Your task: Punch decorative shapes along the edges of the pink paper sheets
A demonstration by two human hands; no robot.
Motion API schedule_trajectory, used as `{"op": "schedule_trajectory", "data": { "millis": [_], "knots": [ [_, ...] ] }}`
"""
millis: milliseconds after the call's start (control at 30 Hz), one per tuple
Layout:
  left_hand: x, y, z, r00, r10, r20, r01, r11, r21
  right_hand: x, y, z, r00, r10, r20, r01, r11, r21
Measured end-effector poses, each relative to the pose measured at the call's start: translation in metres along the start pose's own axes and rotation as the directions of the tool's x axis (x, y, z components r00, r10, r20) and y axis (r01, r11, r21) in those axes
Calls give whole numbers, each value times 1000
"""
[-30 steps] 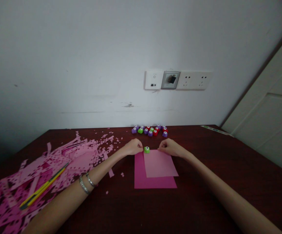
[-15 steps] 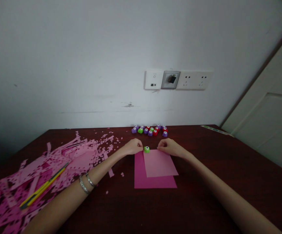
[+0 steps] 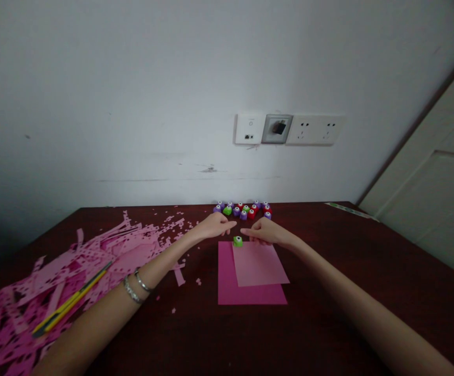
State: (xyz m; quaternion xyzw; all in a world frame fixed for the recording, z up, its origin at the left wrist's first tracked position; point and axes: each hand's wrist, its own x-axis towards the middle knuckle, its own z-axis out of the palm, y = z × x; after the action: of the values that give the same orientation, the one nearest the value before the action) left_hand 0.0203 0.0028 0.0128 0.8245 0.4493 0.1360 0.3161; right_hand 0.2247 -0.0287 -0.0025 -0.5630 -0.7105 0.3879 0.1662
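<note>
A small green paper punch (image 3: 237, 241) sits on the far left corner of a light pink sheet (image 3: 258, 264), which lies on a darker pink sheet (image 3: 227, 284). My right hand (image 3: 268, 233) rests at the sheet's far edge, its fingers drawn together with the tips against the punch's right side. My left hand (image 3: 214, 225) hovers just left of and beyond the punch, off it, fingers loosely stretched toward the right and holding nothing. Two bracelets (image 3: 136, 286) circle my left wrist.
Several purple, red and green punches (image 3: 244, 210) are clustered at the back of the dark wooden table (image 3: 328, 292). Pink paper scraps (image 3: 93, 256) cover the left side, with a yellow utility knife (image 3: 70, 300) on them. Wall sockets (image 3: 287, 129) and a door (image 3: 438, 198) stand beyond.
My left hand has let go of the green punch and lifted back toward the cluster. My right hand has slid left along the sheet's edge up to the punch.
</note>
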Motion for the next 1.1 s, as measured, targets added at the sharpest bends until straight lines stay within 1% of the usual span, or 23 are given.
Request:
{"op": "schedule_trajectory", "data": {
  "millis": [100,200,267,400,500,600,733,800,1000,1100],
  "knots": [
    [8,-1,-2,993,-58,99,63,997,-41,5,-5,-1,995,3,103,-6,999,33],
    [15,-2,-6,973,-141,183,150,988,-37,12,-4,-1,983,19,182,-25,999,33],
    [17,0,-8,956,-169,241,187,981,-53,17,-2,0,977,37,211,-41,999,14],
    [20,6,-7,911,-166,376,211,974,-80,24,-3,2,963,90,256,-89,996,-15],
    [25,5,-4,871,-165,463,228,970,-83,26,-8,1,935,162,317,-164,986,-18],
    [30,1,-2,835,-165,525,255,962,-103,27,-13,0,904,208,373,-216,976,-20],
    [33,-3,0,803,-186,566,273,959,-72,29,-17,1,883,229,410,-234,971,-39],
    [31,-3,1,808,-185,559,261,963,-59,30,-19,1,876,241,417,-239,969,-58],
    [26,-2,6,853,-172,493,214,976,-29,30,-29,1,853,276,444,-247,961,-122],
    [24,0,7,865,-166,474,210,977,-40,28,-33,2,862,278,424,-250,961,-121]
  ]
}}
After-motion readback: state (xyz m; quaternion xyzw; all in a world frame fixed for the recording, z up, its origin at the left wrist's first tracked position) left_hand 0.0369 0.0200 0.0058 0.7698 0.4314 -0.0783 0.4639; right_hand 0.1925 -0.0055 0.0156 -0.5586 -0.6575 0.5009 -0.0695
